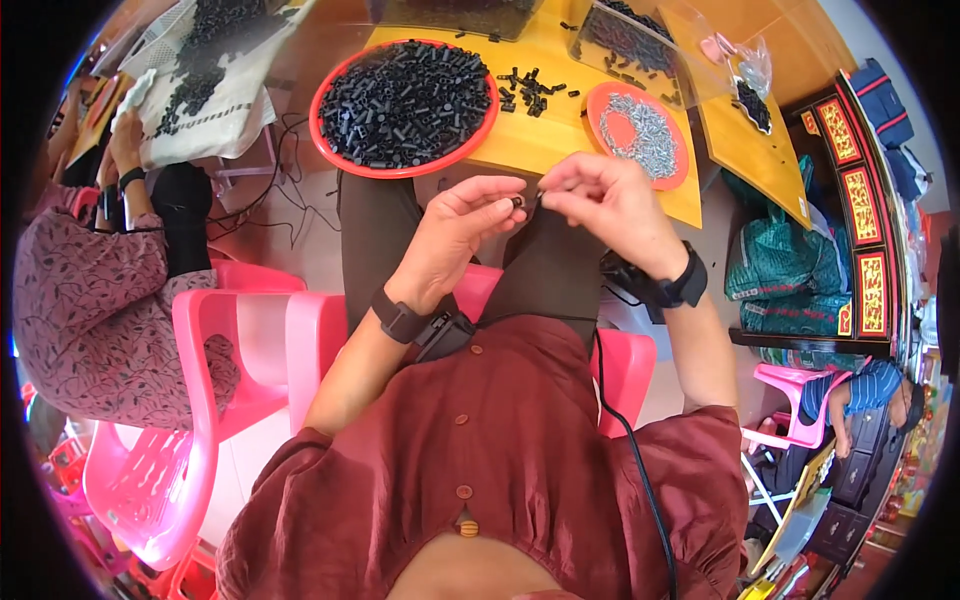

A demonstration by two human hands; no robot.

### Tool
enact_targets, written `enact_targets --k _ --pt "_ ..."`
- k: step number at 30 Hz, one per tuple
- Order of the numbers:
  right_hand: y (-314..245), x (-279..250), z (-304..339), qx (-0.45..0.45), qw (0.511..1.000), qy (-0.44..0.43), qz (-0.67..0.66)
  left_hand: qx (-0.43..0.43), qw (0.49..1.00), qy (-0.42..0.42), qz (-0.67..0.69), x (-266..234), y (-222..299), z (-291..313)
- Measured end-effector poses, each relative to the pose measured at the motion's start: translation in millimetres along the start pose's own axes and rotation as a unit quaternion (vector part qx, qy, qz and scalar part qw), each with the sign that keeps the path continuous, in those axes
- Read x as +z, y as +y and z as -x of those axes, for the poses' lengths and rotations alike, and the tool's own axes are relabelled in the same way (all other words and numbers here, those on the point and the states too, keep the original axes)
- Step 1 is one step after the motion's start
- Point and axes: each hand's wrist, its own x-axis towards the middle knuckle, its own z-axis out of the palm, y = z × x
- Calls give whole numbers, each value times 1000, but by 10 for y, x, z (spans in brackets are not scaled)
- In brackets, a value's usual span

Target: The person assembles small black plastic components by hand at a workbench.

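My left hand (463, 225) pinches a small black plastic piece (518, 202) between thumb and fingertips, above my lap. My right hand (603, 200) holds a thin metal screw (538, 196) by its tip, right against the black piece. Both hands meet just in front of the yellow table's (560, 140) near edge. A red tray (325, 95) heaped with several black plastic pieces sits beyond my left hand. A smaller red plate (612, 128) with silvery screws lies beyond my right hand. Loose black pieces (530, 90) lie between the two.
Clear bins (625, 40) of black pieces stand at the table's far side, with a small bag (752, 95) at right. A person in patterned clothes (90, 300) sits at left by pink plastic chairs (210, 360). Green sacks (780, 270) and a dark cabinet (865, 200) stand at right.
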Motion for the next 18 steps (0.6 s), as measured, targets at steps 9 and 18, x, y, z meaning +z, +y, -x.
enact_targets --k 9,18 --pt "-125 114 30 -16 997 15 70 35 994 12 -107 33 -39 21" --pt "-194 148 48 -18 996 -8 86 37 996 43 -75 63 -66 7"
